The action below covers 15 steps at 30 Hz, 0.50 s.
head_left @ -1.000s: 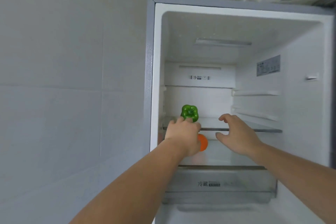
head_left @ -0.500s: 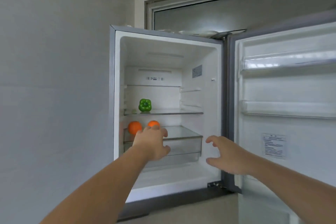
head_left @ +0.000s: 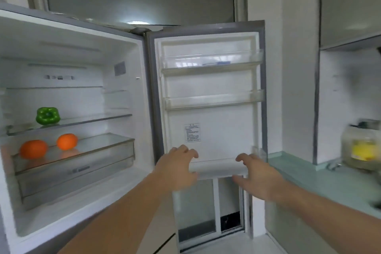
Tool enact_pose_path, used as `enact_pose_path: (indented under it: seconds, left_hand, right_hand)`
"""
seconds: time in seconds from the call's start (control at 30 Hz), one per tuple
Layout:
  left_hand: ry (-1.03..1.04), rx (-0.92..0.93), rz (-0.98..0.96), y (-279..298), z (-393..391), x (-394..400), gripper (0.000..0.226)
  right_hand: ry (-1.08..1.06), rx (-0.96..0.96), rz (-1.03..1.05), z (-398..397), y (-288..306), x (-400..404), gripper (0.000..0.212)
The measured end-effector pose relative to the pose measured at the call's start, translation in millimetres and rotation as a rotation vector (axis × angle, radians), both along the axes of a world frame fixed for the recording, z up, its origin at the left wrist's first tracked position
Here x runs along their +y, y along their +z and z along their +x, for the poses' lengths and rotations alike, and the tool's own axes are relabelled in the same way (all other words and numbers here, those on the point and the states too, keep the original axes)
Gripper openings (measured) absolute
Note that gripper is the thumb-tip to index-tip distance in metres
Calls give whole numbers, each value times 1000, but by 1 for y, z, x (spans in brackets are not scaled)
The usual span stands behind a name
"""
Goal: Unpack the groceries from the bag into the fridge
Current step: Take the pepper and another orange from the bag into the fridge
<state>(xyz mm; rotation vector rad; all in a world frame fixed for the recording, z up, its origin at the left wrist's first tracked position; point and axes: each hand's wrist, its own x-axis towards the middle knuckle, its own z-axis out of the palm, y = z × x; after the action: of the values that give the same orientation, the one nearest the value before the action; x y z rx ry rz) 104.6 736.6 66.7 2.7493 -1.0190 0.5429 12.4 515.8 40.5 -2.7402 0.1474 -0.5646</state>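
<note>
Both hands are at the lowest bin (head_left: 216, 168) of the open door (head_left: 210, 88). The left hand (head_left: 177, 166) curls its fingers over the bin's rim. The right hand (head_left: 257, 175) is half open beside it; whether it grips, I cannot tell.

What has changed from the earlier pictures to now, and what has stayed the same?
Both hands have left the fridge interior. The left hand and right hand now reach to the lowest door bin, fingers curled at its ends. The green bell pepper stays on the glass shelf, the two oranges below it.
</note>
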Motion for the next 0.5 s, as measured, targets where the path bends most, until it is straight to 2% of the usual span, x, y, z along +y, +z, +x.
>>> enact_pose_path:
  seconds: [0.2,0.3,0.5]
  left_hand:
    - [-333,149,-75,-38,-15,-71,50]
    - [-505,179,-52,-59,-36,-114,51]
    - [-876,199,-39,-69,-155,-218,48]
  right_hand:
    - [-264,152,-97,-79,-25,-36,61]
    - [-406,223,-119,-131,-44,-38,62]
    - [-770,253,-95,-292,-47,-62,59]
